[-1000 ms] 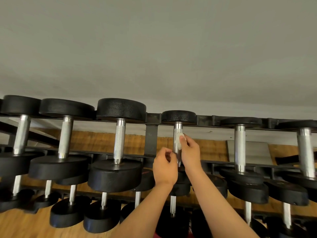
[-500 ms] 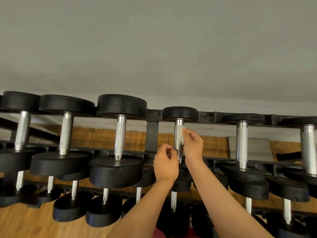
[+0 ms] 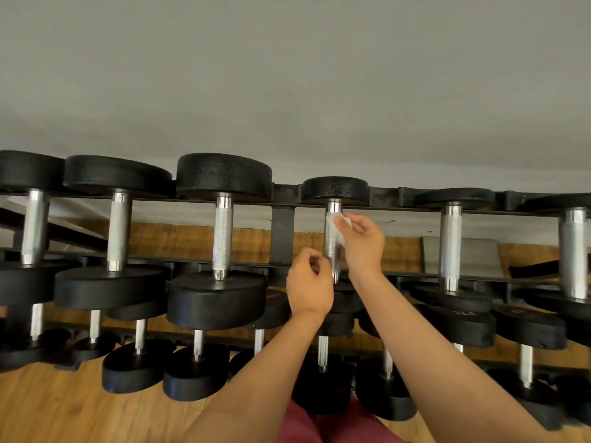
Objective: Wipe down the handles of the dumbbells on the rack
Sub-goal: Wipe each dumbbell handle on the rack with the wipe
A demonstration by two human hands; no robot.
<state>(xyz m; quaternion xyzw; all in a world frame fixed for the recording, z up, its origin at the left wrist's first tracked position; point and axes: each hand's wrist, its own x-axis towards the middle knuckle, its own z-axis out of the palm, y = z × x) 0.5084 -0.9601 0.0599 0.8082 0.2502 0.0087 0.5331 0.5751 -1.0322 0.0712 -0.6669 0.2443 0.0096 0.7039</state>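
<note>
Here the right hand (image 3: 363, 243) presses a wipe (image 3: 339, 223) against the handle (image 3: 332, 251)

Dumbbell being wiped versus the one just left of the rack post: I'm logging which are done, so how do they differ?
The dumbbell being wiped has smaller black heads; the dumbbell left of the post has much larger ones. Its handle is partly covered by a white cloth under the right hand, with the left hand beside it; the other's handle is bare and untouched. Both sit on the top rack tier with knurled silver handles.
</note>
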